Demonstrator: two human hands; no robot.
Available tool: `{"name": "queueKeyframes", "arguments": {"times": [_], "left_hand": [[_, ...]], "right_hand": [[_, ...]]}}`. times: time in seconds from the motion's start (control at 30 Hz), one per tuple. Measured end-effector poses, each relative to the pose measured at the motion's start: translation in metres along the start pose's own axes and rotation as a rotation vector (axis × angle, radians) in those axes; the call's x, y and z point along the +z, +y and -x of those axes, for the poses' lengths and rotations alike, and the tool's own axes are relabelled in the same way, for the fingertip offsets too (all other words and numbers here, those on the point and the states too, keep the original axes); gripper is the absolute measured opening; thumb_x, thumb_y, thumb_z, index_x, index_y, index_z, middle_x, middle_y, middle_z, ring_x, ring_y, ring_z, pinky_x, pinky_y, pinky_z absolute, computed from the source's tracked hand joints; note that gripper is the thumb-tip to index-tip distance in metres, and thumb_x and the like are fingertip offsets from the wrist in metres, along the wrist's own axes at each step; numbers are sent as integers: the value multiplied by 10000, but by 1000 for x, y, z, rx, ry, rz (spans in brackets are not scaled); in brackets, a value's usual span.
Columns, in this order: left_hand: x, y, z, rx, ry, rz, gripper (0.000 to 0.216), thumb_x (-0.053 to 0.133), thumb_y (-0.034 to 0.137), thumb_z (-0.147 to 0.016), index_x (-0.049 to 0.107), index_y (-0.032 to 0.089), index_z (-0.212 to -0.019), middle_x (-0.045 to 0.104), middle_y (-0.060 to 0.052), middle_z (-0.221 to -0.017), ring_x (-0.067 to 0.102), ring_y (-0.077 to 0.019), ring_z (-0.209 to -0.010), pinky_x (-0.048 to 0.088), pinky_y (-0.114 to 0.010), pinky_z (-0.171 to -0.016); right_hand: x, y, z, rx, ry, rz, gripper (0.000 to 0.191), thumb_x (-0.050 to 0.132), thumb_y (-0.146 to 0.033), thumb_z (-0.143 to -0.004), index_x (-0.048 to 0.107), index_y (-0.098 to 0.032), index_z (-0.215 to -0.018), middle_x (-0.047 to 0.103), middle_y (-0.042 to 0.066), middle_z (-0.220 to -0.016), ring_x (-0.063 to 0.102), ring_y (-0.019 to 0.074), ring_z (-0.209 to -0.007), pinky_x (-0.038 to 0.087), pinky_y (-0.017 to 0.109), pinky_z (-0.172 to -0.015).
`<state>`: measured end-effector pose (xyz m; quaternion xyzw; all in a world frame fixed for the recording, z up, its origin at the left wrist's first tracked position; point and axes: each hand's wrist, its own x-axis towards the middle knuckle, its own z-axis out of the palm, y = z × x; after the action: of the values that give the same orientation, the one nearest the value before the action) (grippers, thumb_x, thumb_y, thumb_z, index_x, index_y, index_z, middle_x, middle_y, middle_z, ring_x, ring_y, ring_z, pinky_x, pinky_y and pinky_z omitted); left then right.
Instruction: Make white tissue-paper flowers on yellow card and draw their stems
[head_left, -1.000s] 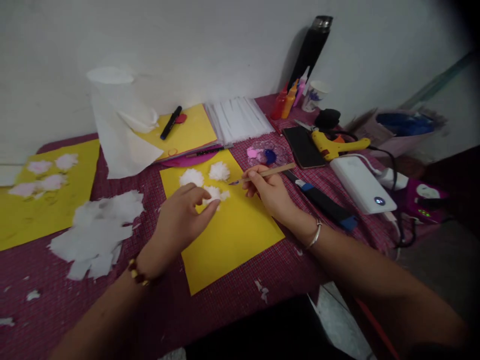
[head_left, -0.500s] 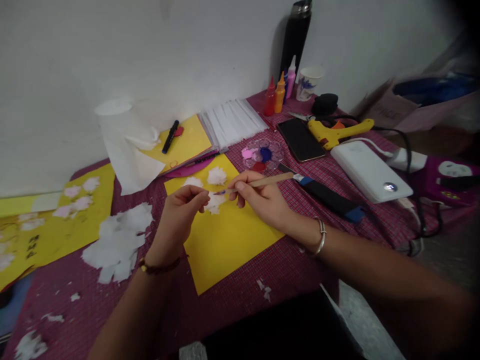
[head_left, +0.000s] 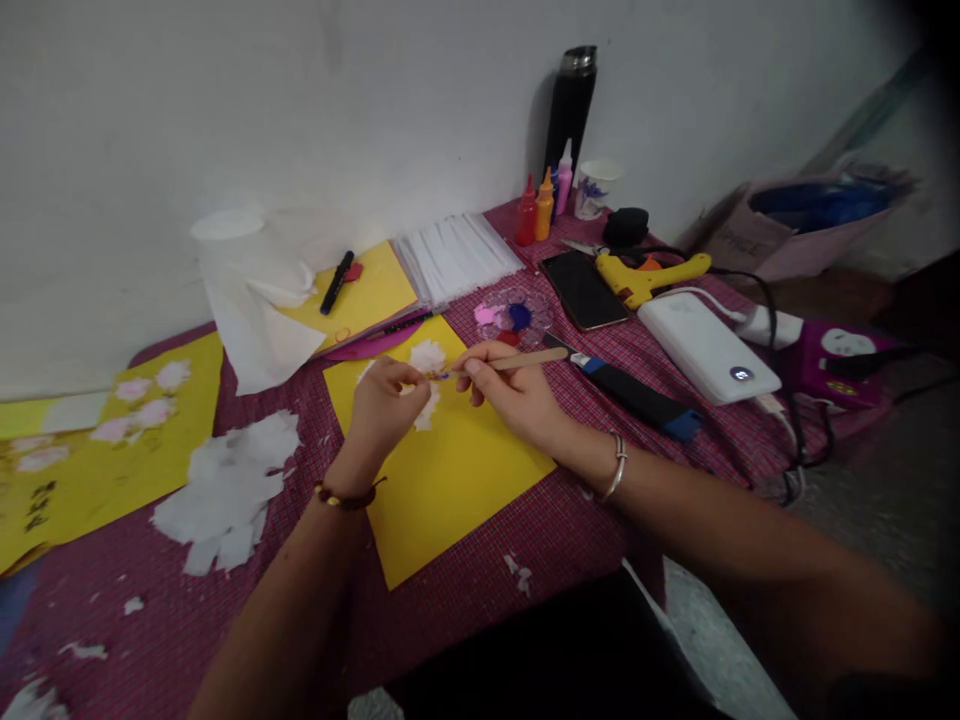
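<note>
My right hand [head_left: 514, 395] pinches a wooden craft stick [head_left: 536, 358], its rounded end pointing right and a blue smear near its left tip. At that tip, my left hand [head_left: 386, 405] is closed in a pinch; what its fingertips hold, if anything, is too small to tell. Both hands are above a yellow sheet [head_left: 450, 500]. White tissue-paper blossoms [head_left: 427, 355] lie on the sheet, partly hidden behind the hands. Beyond my right hand sits a clear paint palette [head_left: 541, 318] with pink, blue and red paint.
Torn white tissue [head_left: 232, 490] and a finished flower sheet [head_left: 142, 460] lie left. A tissue roll [head_left: 247, 300] stands behind. To the right are a utility knife [head_left: 637, 395], phone [head_left: 585, 290], yellow glue gun [head_left: 649, 278], power bank [head_left: 709, 350], and paint bottles [head_left: 544, 210].
My left hand has shifted slightly right and closer to the stick's tip. The right hand keeps its pinch on the stick. The whole view has shifted a little.
</note>
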<state>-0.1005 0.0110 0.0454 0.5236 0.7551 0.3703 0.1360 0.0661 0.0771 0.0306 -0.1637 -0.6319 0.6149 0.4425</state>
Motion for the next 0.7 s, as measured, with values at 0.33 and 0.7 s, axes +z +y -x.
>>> {"name": "queueKeyframes", "arguments": {"times": [0.33,0.7], "left_hand": [[-20,-1,53,-294,126,545,114,711,282,-717,655,186,-699,603,24,-655,514,-96,-603,407,-221,-591],[-13,1,60,-272,104,594,117,697,286,-736,658,180,-709,629,20,-641,572,-110,-620,449,-238,-633]], "right_hand": [[12,-9,16,-20,-154,49,175,486,-302,-926,615,-183,-923,636,17,-793,584,97,-686,465,215,-566],[15,-3,20,-96,-239,225,184,472,-258,-928,642,-188,-920,656,28,-836,596,116,-728,476,246,-621]]}}
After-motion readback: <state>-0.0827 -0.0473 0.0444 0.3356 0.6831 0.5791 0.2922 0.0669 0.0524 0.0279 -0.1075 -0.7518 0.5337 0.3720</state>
